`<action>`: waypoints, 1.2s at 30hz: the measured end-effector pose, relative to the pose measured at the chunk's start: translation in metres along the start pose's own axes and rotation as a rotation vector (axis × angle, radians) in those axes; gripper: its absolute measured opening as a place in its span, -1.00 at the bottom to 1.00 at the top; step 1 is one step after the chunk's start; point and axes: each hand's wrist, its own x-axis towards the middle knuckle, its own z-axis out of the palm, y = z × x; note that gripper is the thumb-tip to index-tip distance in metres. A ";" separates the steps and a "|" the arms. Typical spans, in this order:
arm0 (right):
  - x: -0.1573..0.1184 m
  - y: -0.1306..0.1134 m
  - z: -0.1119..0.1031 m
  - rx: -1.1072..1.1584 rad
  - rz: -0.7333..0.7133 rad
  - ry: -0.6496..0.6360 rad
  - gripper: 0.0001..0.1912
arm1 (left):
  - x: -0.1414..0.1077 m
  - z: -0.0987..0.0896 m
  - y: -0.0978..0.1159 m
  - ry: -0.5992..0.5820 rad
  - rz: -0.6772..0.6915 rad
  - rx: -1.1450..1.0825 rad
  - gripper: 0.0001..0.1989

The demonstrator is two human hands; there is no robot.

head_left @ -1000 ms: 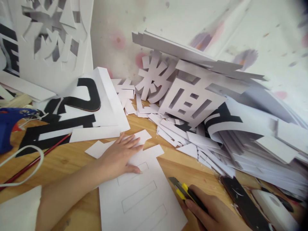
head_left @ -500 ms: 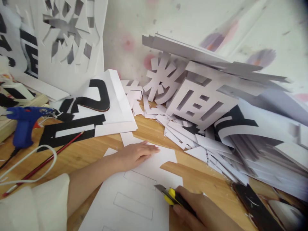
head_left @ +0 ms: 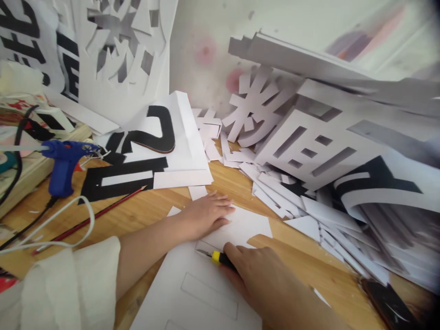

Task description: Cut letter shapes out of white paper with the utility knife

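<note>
A white sheet (head_left: 192, 288) with thin drawn rectangles lies on the wooden table before me. My left hand (head_left: 206, 216) rests flat on its upper part, palm down, with the fingers stretched out. In my right hand (head_left: 256, 275) is a yellow and black utility knife (head_left: 220, 257), gripped close to its front end. The blade points left and its tip is at the corner of the topmost drawn rectangle, just below my left hand. My fingers hide most of the knife's handle. The sheet has a notch in its right edge.
A blue glue gun (head_left: 62, 165) and its cord are at the left, with a red pencil (head_left: 99, 213) nearby. Black cut-out shapes (head_left: 161, 130) lie behind my left hand. White cut-out characters (head_left: 305, 142), paper scraps (head_left: 275, 192) and a dark phone (head_left: 388, 305) fill the right.
My right hand has brought the knife left and up, from over the sheet's right side to the top rectangle. My left hand stays on the sheet. The camera view has shifted left.
</note>
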 end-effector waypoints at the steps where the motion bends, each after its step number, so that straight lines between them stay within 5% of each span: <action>1: 0.000 0.000 0.002 -0.017 -0.004 0.013 -0.83 | 0.000 0.000 0.000 -0.002 0.001 -0.003 -0.66; 29: -0.004 -0.012 -0.001 -0.151 -0.037 0.101 -0.82 | 0.004 -0.004 0.004 -0.072 -0.060 -0.019 -0.65; 36: -0.001 -0.017 -0.007 -0.109 0.008 -0.093 -0.86 | 0.003 -0.005 0.004 -0.059 -0.047 -0.022 -0.65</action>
